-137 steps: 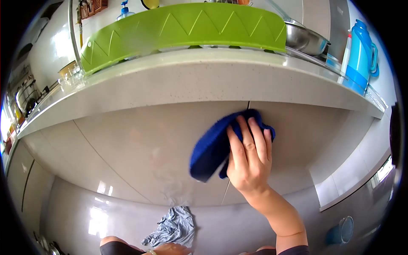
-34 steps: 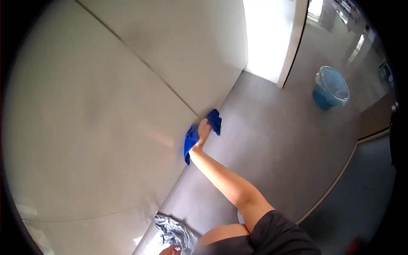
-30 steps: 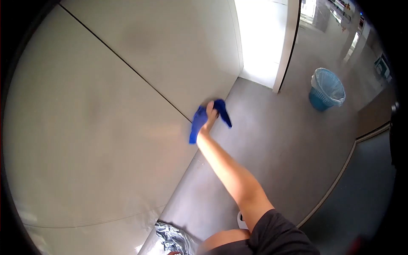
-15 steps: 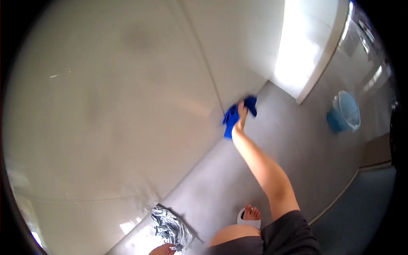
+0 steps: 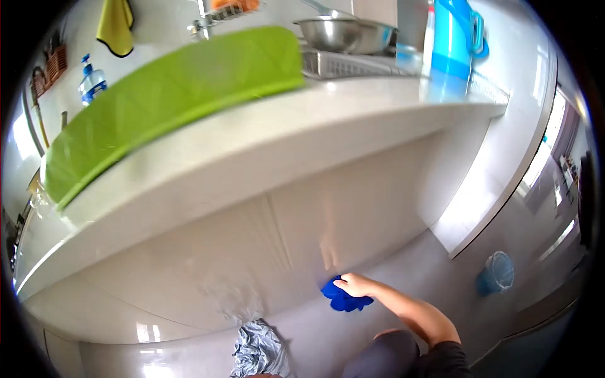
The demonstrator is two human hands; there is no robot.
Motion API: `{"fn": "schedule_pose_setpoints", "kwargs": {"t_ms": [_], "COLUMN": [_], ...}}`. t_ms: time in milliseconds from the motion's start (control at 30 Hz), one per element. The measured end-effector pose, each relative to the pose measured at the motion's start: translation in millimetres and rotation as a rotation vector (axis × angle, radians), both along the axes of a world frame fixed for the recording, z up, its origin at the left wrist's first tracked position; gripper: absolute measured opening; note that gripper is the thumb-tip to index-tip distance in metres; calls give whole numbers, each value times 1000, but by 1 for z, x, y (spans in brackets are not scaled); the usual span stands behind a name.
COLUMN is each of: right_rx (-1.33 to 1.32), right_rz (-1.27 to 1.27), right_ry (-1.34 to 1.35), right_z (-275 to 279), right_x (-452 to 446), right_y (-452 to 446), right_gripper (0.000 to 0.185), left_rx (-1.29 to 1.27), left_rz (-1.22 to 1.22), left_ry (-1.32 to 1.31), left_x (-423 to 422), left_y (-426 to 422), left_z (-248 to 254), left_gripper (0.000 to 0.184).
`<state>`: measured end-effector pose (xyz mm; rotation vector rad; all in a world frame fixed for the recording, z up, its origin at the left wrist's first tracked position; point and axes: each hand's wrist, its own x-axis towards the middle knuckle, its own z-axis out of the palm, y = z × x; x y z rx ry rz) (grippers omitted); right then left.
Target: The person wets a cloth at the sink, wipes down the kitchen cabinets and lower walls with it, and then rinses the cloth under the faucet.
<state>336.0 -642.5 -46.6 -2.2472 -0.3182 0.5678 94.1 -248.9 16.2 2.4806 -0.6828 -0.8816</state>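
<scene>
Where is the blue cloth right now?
In the head view, the blue cloth is right of centre, in the person's right hand, low by the cabinet front and right of the crumpled grey cloth.

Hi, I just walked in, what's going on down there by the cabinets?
A person's right hand holds a bunched blue cloth low by the foot of the cabinet front, under the counter. A crumpled grey cloth lies on the floor, and a blue bin stands off to the right.
</scene>
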Motion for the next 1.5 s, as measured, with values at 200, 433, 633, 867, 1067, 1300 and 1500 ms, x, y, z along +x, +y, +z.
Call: {"fn": "schedule_pose_setpoints", "kwargs": {"t_ms": [200,433,633,867,1067,1300,1500], "right_rx": [-464,-523,-269,21,340,485,416], "right_rz": [140,226,-128,-561,-802,-1058,-1150], "right_ry": [70,110,183,155,440,668,516], "right_z": [106,197,270,408,443,521,534], "right_x": [10,-49,-129,-222,-243,-222,-214], "right_y": [49,105,135,177,165,41,-82], "right_gripper": [51,47,44,36,35,46,66], "left_rx": [84,96,-118,-101,-143,187,4], "left_rz": [34,178,560,203,49,-19,-24], "left_ry": [272,196,324,32,292,225,257], "left_x": [14,15,-30,-82,-48,28,79], "left_y": [60,112,81,69,46,-31,-190], "left_z": [-11,-61,96,301,443,494,513], "left_gripper": [44,39,34,39,34,38,43]}}
